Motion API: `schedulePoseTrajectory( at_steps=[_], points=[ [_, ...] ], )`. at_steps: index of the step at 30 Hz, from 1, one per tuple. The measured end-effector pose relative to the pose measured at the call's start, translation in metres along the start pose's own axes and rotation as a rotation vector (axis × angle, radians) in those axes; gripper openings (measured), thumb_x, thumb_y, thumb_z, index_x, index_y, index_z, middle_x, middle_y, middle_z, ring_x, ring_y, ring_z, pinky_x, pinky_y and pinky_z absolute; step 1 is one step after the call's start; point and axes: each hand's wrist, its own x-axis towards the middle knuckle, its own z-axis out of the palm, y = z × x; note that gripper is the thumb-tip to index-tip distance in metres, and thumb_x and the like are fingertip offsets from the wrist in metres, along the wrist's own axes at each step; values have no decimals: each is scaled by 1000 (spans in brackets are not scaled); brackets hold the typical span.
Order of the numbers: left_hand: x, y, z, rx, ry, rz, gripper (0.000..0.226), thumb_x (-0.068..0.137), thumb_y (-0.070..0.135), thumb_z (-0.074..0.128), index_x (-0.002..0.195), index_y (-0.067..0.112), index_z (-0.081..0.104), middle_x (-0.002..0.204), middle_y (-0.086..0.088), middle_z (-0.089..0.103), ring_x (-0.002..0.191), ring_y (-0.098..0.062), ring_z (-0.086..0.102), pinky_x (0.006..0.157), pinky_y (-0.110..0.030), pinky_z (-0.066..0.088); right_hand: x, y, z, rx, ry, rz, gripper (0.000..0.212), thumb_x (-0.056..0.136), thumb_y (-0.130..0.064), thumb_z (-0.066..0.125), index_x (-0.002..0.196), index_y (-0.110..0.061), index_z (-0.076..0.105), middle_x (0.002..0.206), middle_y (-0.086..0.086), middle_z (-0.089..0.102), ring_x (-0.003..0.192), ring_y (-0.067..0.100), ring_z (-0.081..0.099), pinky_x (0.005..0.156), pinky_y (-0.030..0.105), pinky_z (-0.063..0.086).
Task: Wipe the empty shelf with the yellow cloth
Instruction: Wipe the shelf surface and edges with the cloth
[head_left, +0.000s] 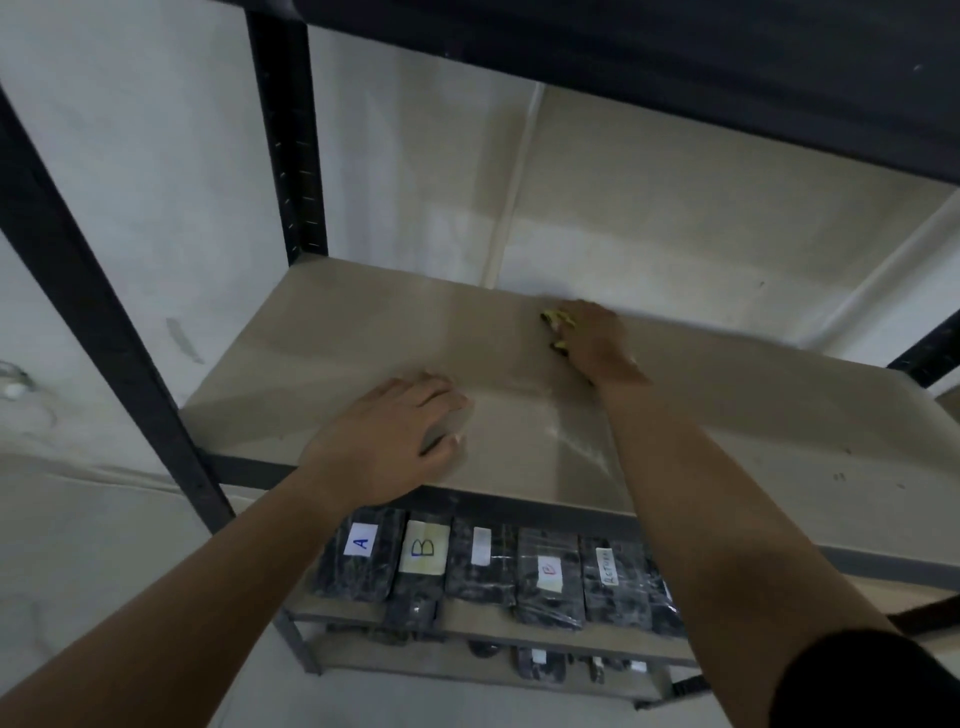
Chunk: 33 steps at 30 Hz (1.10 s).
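Note:
The empty beige shelf (332, 343) spans the middle of the view, held in a dark metal rack. My right hand (595, 343) reaches to the back of the board near the wall and presses down on the yellow cloth (558, 318). Only small yellow bits of the cloth show past my fingers. My left hand (397, 431) lies flat, palm down, near the shelf's front edge, with nothing in it. A pale streak (571, 441) marks the board between my two arms.
Dark rack posts (288, 130) (78, 291) stand at the left, and a dark upper shelf (675, 57) hangs overhead. Several dark wrapped packs with labels, among them A (361, 543) and B (423, 548), lie on the shelf below. A white wall is behind.

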Motion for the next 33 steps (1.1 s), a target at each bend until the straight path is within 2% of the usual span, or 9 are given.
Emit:
schedulePoseTrajectory(
  at_steps=[3, 8, 10, 13, 16, 19, 21, 24, 33],
  points=[
    [0, 2, -1, 15, -5, 1, 57, 86, 54, 21, 137, 31, 34, 148, 5, 34, 134, -15, 30, 112, -31, 16, 1, -36, 9, 88, -84, -116, 28, 91, -25, 55, 116, -20, 64, 125, 10, 63, 112, 31, 58, 95, 35, 47],
    [-4, 4, -2, -41, 22, -40, 56, 84, 54, 26, 131, 28, 40, 144, 5, 40, 129, -17, 37, 110, -35, 30, -60, -53, -1, 323, -284, -220, 18, 86, -23, 64, 101, -26, 73, 117, -3, 68, 108, 12, 60, 85, 13, 42],
    [-6, 5, -2, -79, 44, -70, 55, 83, 52, 27, 129, 25, 42, 141, 4, 42, 127, -16, 40, 104, -37, 38, -87, -46, -11, 368, -348, -219, 17, 86, -20, 65, 100, -22, 74, 112, -1, 70, 105, 10, 62, 89, 19, 43],
    [-5, 6, -4, -65, 49, -52, 54, 86, 47, 30, 131, 20, 42, 140, 1, 43, 128, -17, 40, 104, -35, 38, -112, -34, -30, 524, -467, -205, 17, 86, -11, 63, 101, -10, 73, 101, -2, 71, 87, -4, 63, 78, 7, 44],
    [-3, 6, -4, -57, 35, -35, 50, 89, 42, 33, 133, 20, 40, 142, 1, 41, 128, -18, 37, 106, -32, 33, -95, -25, -44, 613, -337, -138, 21, 85, -8, 63, 104, -13, 70, 98, -3, 68, 68, -16, 60, 64, 0, 42],
    [-2, 6, -4, -66, 17, -44, 52, 88, 42, 30, 134, 19, 38, 144, -1, 39, 130, -19, 35, 108, -33, 30, -52, -13, -50, 518, -58, -13, 17, 87, -14, 60, 100, -16, 71, 104, 5, 69, 81, -1, 66, 67, 6, 44],
    [-2, 6, -5, -60, 11, -45, 57, 86, 46, 25, 134, 19, 37, 144, -1, 39, 130, -20, 35, 109, -35, 31, -28, -2, -37, 312, -95, 13, 25, 92, -23, 54, 111, -11, 65, 122, 11, 63, 108, 23, 59, 88, 24, 44],
    [-2, 6, -4, -50, 25, -34, 61, 82, 50, 19, 131, 18, 39, 139, -2, 43, 125, -20, 39, 105, -36, 36, -20, 4, -9, -37, -209, -32, 45, 93, -36, 50, 134, -19, 49, 147, 8, 41, 133, 27, 39, 107, 35, 31],
    [-1, 10, -7, -83, 44, -36, 40, 90, 36, 39, 125, 18, 45, 130, -2, 49, 117, -20, 44, 96, -31, 36, -130, -18, -25, 343, -315, -155, 19, 86, -25, 64, 103, -27, 71, 119, 1, 67, 108, 14, 58, 87, 19, 38]
  ],
)
